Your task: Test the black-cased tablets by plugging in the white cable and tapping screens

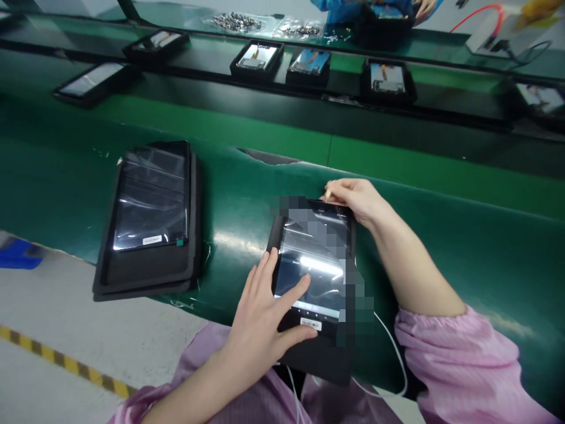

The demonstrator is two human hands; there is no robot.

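Observation:
A black tablet (311,259) with its screen lit lies on a dark foam tray (315,359) at the near edge of the green bench. My left hand (265,312) rests on its left side and lower screen, fingers spread out. At the tablet's top edge, my right hand (355,197) is closed in a pinch on a small pale stick (327,194), whose lower end meets the edge; its exact kind does not show. A white label (311,324) sits below the screen. Blurred blocks hide part of the tablet's right side and top left corner.
To the left, another film-covered tablet (152,197) lies on stacked foam trays (145,274). A white cable (399,359) loops off the bench edge at right. Beyond, a dark conveyor (198,91) carries several trays with opened devices. A person in blue sleeves (344,10) works across it.

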